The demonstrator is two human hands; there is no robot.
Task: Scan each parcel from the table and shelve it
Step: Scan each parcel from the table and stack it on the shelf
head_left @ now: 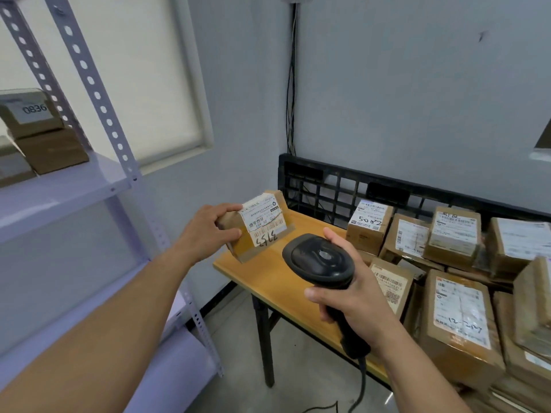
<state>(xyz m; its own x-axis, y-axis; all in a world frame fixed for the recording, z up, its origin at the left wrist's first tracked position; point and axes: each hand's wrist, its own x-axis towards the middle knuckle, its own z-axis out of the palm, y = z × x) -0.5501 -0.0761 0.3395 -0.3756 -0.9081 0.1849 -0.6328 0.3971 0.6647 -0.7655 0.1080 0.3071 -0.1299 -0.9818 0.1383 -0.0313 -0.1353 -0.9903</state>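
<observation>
Head view puts the small parcel (257,228) in my left hand (205,231), over the near-left corner of the table (268,284). Whether its lower edge rests on the wood or hangs just clear of it, I cannot tell. My left fingers (229,208) curl over its top-left end with the thumb pressed on the face nearest me, so that hand is clamped on the box. The white label (262,217) with its barcode is tipped up toward me and to the right. The parcel's long axis runs from lower left, by my palm, up and away to the right. My right hand (351,299) is wrapped tight round the handle of the black scanner (320,259), with the index finger lying along the far side of the head. That is the relation that matters: the scanner head sits just beside the parcel, low and to its right, not touching it, with its nose pointing away from me toward the label side. I judge the scan to be the step in hand, and it should need only a small tilt for the beam to cross the barcode. The shelf (68,189) lies to the left, on my left hand's side, so that hand is the nearer one for shelving. More parcels (369,226) are piled on the table to the right, well apart from this one.
</observation>
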